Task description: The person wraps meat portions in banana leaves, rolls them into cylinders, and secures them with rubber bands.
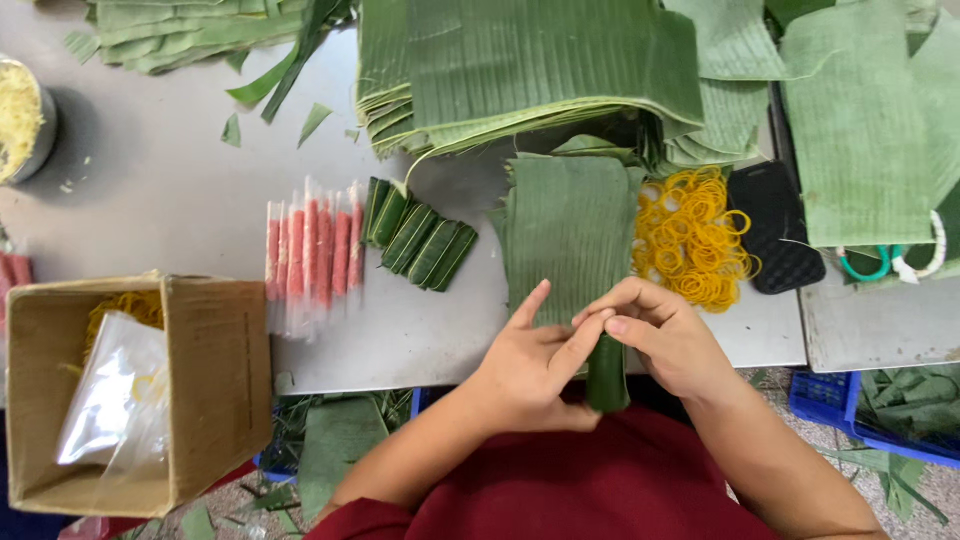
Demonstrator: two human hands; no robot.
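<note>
One leaf roll (607, 375), at six o'clock off the desk (180, 190) edge, sits in the grip of both the left hand (530, 365) and right hand (665, 335); five finished rolls (420, 240) lie at ten o'clock beside about six pink sticks (312, 255).

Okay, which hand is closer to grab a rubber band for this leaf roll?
Probably right. The right hand is beside the rubber bands; the left hand is across the roll, farther away.

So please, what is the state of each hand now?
Left hand: closed on the green leaf roll, index finger stretched out.
Right hand: closed on the same roll's top.
</note>
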